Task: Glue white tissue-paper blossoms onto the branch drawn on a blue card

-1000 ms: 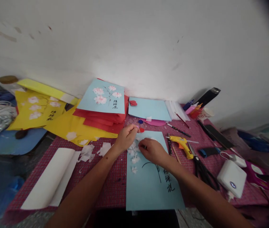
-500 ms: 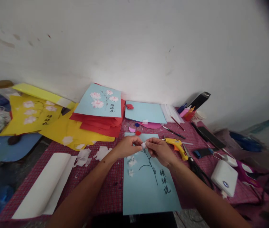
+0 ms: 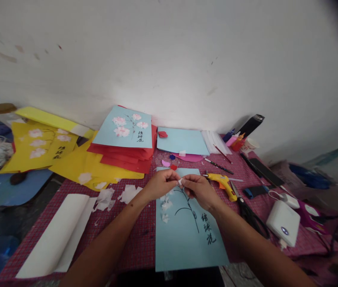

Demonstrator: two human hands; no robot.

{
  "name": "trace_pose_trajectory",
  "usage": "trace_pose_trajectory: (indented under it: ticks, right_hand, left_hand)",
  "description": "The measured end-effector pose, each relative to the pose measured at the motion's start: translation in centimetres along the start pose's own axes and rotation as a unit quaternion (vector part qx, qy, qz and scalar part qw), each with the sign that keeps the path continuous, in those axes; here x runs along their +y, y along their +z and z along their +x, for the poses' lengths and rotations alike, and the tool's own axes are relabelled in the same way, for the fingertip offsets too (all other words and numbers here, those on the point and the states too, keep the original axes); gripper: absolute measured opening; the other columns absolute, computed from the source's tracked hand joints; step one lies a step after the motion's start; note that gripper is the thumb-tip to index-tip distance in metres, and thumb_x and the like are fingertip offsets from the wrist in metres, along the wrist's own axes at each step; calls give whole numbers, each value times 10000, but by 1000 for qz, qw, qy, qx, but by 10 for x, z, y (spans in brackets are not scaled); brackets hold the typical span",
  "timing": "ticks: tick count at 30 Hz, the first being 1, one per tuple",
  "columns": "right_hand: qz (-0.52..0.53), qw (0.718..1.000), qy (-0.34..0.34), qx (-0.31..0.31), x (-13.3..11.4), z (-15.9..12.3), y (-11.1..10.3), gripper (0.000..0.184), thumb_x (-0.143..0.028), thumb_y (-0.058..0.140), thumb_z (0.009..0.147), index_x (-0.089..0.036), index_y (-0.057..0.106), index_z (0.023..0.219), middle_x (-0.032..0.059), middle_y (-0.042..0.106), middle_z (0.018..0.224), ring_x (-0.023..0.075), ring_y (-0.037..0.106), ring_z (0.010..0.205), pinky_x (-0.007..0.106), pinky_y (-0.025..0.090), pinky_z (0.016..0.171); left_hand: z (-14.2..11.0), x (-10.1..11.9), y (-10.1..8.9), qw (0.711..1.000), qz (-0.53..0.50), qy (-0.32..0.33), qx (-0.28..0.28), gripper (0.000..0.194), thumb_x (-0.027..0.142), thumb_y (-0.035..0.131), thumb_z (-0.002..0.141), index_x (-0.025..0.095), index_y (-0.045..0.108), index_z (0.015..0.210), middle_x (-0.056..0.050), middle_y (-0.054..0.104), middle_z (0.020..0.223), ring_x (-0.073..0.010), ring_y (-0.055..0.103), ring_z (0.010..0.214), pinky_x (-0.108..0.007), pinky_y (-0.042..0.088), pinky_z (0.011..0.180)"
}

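Note:
Above the top of a light blue sheet (image 3: pixel 186 249), my left hand (image 3: pixel 164 183) and my right hand (image 3: pixel 200 190) meet fingertip to fingertip. Between them they pinch a small white paper piece (image 3: pixel 180 182), partly hidden by the fingers. The sheet bears a dark painted branch (image 3: pixel 190 209) and black brush characters (image 3: pixel 207 229). Crumpled white paper bits (image 3: pixel 165 205) lie on its left part, some under my left hand. Just beyond the hands are dabs of pink paint (image 3: pixel 165 163), red paint (image 3: pixel 173 167) and blue paint (image 3: pixel 172 157).
Torn white paper pieces (image 3: pixel 104 199) and a folded white sheet (image 3: pixel 57 235) lie to the left. Finished blossom pictures (image 3: pixel 124 139) top a red stack behind. On the right are a yellow glue gun (image 3: pixel 224 185), black scissors (image 3: pixel 251 215) and a white box (image 3: pixel 285 223).
My hands were apart over the paper bits and paint; they have come together above the sheet's top with the white paper piece between them. The view has shifted slightly.

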State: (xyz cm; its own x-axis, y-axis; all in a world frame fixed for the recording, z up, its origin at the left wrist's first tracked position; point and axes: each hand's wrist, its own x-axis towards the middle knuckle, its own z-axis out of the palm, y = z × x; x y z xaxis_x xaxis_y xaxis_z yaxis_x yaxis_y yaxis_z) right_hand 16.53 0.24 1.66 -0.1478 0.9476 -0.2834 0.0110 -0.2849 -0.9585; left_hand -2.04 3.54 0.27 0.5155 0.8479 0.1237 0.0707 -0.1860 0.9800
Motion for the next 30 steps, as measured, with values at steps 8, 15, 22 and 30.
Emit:
trace_pose_trajectory:
  ticks: [8, 15, 22, 30]
  right_hand:
    - [15, 1000, 15, -20, -2, -1, 2, 277, -406, 756, 722, -155, 644, 682, -29, 557, 534, 71, 415, 428, 226, 247, 409]
    - [56, 998, 6, -21, -1, -5, 0, 258, -363, 765, 703, -155, 680, 829, 14, 664, 732, 71, 455, 474, 230, 279, 432]
    - [20, 998, -60, 20, 5, -5, 7, 269, -383, 782, 720, -217, 616, 851, -60, 536, 605, 87, 419, 482, 231, 289, 460]
    - [19, 999, -18, -20, 3, -3, 3, 258, -420, 698, 785, -184, 621, 713, -33, 560, 575, 82, 422, 459, 234, 277, 451]
  left_hand:
    - [-1, 4, 2, 1000, -5, 20, -19, 154, 235, 597, 841, 166, 713, 916, -21, 711, 828, -133, 617, 737, -230, 453, 671]
    - [0, 3, 3, 1000, 10, 11, 21, 96, 214, 620, 804, 160, 695, 827, -3, 689, 765, -122, 580, 691, -215, 421, 625]
    - [2, -1, 5, 999, -12, -8, 49, 78, 218, 642, 778, 156, 671, 814, 8, 649, 740, -112, 555, 663, -212, 404, 594]
    - [0, 2, 5, 999, -39, -13, 17, 88, 230, 645, 792, 148, 666, 816, -6, 662, 754, -113, 568, 675, -214, 411, 607]
